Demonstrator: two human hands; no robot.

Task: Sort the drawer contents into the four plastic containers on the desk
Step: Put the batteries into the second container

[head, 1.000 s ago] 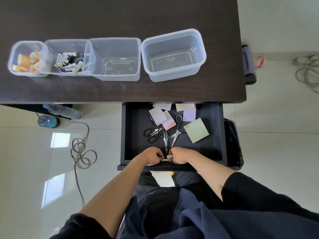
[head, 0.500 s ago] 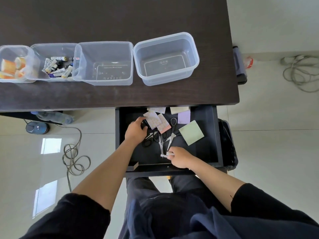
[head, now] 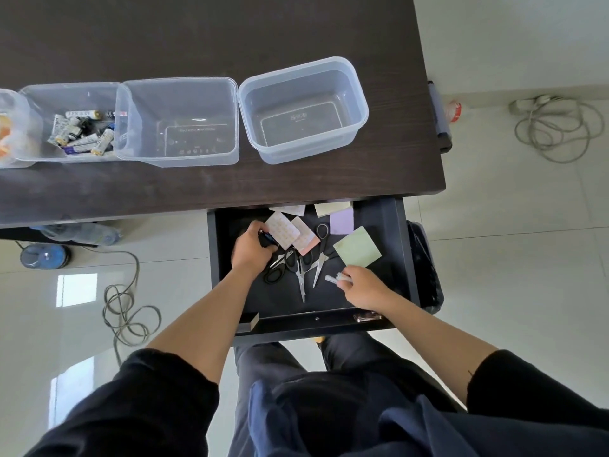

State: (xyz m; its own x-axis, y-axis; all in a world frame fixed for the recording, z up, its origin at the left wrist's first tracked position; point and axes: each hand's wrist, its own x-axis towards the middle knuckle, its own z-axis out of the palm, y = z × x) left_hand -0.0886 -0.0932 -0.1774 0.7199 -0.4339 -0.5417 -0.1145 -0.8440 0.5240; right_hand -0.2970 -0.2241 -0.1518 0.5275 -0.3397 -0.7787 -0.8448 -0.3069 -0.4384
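The black drawer (head: 403,258) stands pulled out below the dark desk (head: 230,34). Inside it my left hand (head: 248,250) curls around a small dark battery (head: 266,239) near the back left. My right hand (head: 361,286) pinches small white batteries (head: 334,278) at the drawer's front right. Between the hands lie several scissors (head: 298,265). Sticky note pads lie behind them: a green pad (head: 357,247), a purple pad (head: 341,221), a pink-white pad (head: 285,230). On the desk stand four clear containers: one holds batteries (head: 82,131), two are bare inside (head: 181,122) (head: 303,108), and the leftmost (head: 13,133) holds orange items.
A coiled grey cable (head: 127,311) and a blue round object (head: 44,257) lie on the tiled floor at the left. Another cable bundle (head: 557,127) lies at the far right. A dark bin (head: 426,268) stands right of the drawer. My dark-trousered knees sit below the drawer front.
My left hand has left the drawer's front and reached to the back left, closing on a dark battery. My right hand has shifted rightward with its white batteries. The camera moved closer.
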